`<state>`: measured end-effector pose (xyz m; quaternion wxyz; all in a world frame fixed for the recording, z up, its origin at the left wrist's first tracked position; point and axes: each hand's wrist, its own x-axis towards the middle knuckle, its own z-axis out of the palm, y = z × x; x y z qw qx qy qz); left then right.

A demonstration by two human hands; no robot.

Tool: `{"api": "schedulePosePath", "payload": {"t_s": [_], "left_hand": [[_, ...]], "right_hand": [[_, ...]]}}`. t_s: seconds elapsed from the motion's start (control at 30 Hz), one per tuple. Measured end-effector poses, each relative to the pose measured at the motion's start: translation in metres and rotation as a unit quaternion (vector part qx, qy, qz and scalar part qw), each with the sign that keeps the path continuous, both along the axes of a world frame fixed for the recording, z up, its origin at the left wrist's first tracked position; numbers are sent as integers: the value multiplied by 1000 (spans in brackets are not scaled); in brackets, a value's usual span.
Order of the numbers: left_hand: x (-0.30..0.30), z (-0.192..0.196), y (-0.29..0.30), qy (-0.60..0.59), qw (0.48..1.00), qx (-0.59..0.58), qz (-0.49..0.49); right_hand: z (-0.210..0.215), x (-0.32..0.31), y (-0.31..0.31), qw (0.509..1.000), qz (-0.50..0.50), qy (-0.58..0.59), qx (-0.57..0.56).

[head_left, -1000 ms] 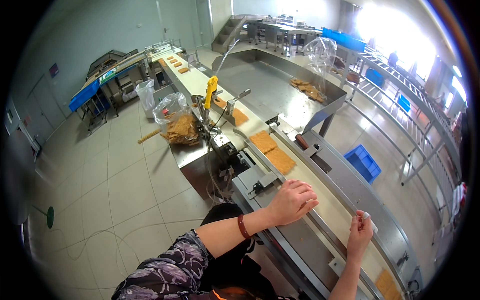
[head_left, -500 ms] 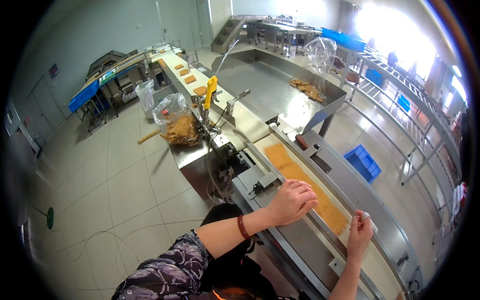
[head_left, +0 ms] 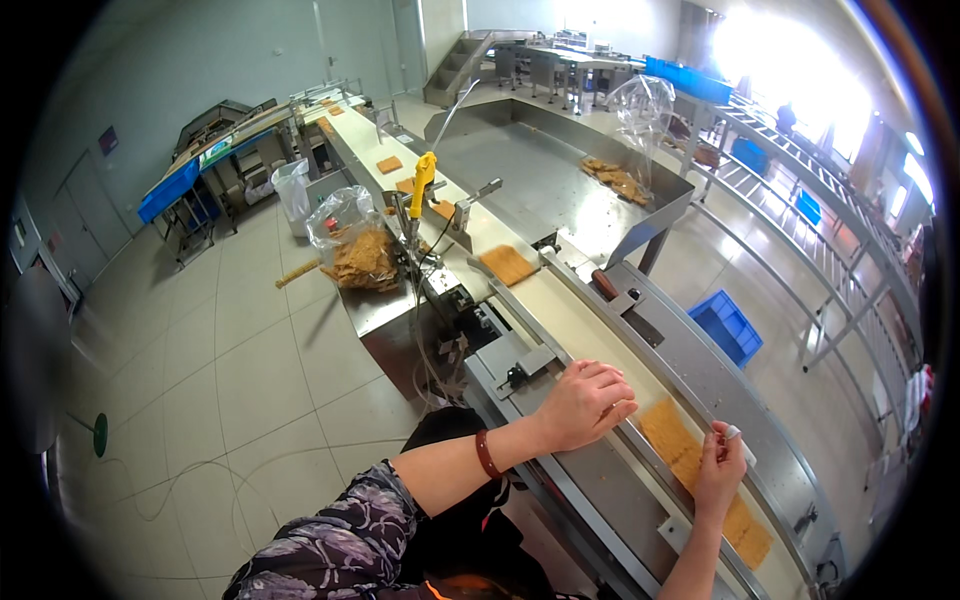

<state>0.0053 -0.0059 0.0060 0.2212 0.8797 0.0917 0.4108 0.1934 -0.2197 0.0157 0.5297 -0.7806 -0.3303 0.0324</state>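
My left hand (head_left: 590,402) rests at the near rail of a narrow conveyor, its fingers loosely curled together; nothing shows in it. Across the belt (head_left: 585,325), my right hand (head_left: 718,465) is at the far rail, fingers closed in a pinch. A small white piece shows at its fingertips; whether it is held or worn on a finger I cannot make out. Flat golden-brown biscuit sheets (head_left: 668,436) lie on the belt between my hands, and another biscuit sheet (head_left: 750,535) is past my right wrist. Farther up, a square biscuit sheet (head_left: 508,265) enters between the rails.
A wide steel tray (head_left: 520,150) with broken pieces (head_left: 613,180) stands beyond the belt. Left of the conveyor is a bag of broken biscuits (head_left: 358,258), near a yellow-handled device (head_left: 422,185). A blue crate (head_left: 725,328) sits on the floor at right, by a roller rack (head_left: 800,150).
The biscuit sheets have travelled along the belt toward me, from blurred to clearer, and passed under my right wrist. A new square sheet has arrived between the rails. Both hands have stayed in place.
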Motion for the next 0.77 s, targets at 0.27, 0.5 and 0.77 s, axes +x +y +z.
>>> {"api": "schedulePosePath", "payload": {"t_s": [0.27, 0.5, 0.77], "left_hand": [[0, 1, -1, 5, 1000, 6, 2], [-1, 3, -3, 6, 1000, 4, -2], [0, 1, -2, 10, 1000, -4, -8]], "right_hand": [[-1, -1, 0, 1000, 5, -3, 27], [-4, 3, 0, 999, -2, -33, -2], [-2, 2, -2, 1000, 0, -2, 4]]}}
